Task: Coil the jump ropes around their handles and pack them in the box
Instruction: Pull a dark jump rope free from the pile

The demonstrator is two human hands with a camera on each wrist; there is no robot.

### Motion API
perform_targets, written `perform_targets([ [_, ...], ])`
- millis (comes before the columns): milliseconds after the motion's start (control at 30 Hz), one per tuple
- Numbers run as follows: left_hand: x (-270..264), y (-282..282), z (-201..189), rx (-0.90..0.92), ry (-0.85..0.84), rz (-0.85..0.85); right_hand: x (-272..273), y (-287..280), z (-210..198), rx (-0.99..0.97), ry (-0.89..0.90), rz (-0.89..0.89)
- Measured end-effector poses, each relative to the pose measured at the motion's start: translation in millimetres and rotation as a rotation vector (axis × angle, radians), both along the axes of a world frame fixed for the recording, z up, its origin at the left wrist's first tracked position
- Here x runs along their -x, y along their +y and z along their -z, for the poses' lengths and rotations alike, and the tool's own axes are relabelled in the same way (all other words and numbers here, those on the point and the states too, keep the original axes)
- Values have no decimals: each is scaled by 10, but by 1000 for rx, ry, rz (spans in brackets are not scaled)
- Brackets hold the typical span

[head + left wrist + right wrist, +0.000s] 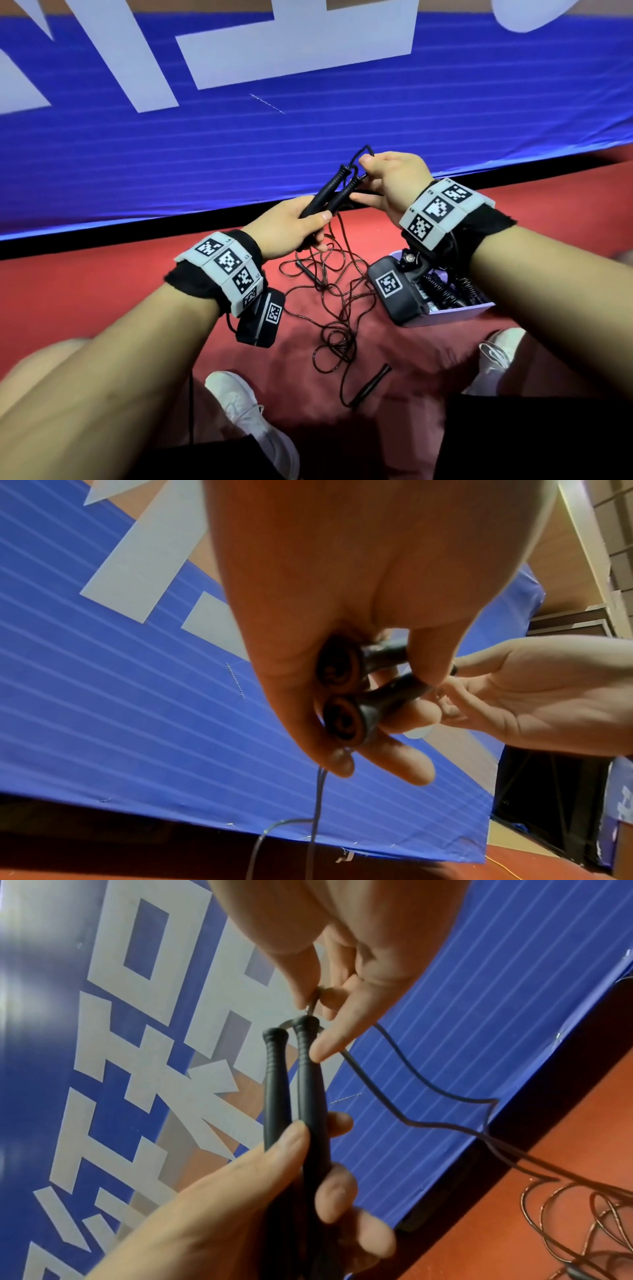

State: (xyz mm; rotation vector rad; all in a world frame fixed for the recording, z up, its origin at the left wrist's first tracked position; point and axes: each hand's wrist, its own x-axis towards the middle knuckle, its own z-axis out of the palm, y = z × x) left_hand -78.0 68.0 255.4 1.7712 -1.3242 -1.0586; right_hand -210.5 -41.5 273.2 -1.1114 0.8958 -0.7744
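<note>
Behind everything hangs a blue banner (308, 130) with pale lettering, and below it you have the red floor covering (102, 281) where the work lies. Near your right forearm sits the lavender box (455, 313), already holding coiled ropes, its near side partly hidden by the wrist camera. Between your shoes (246, 421) sprawls a loose rope tangle (332, 308) with two stray handles (371, 383) lying apart on the floor. Your left hand (291, 228) wraps thumb and fingers around the paired black handles (330, 193), held side by side and pointing up and away from you. Your right hand (394, 185) pinches the cord (441, 1096) just beside the handle tips, the other fingers loosely extended. The danger from here is the trailing cord: it runs down into the floor tangle, so pulling turns may drag up knots or the other rope. Slack wraps could also slide off the smooth handle shafts, and a loosened left grip would let the pair splay.
</note>
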Motion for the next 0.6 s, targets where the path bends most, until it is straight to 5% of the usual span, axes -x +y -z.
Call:
perform_targets([
  [133,-15,-1,12,-15,-40,31,0,5,25,15,67,32],
  [233,-44,18,-28,-22,-5,29,20,-43,25,436,304,70],
  [300,-72,44,-59,-25,-1,48,40,-29,-23,568,284,-30],
  [600,-153,131,-201,12,32,22,-1,41,-20,481,252,-270],
])
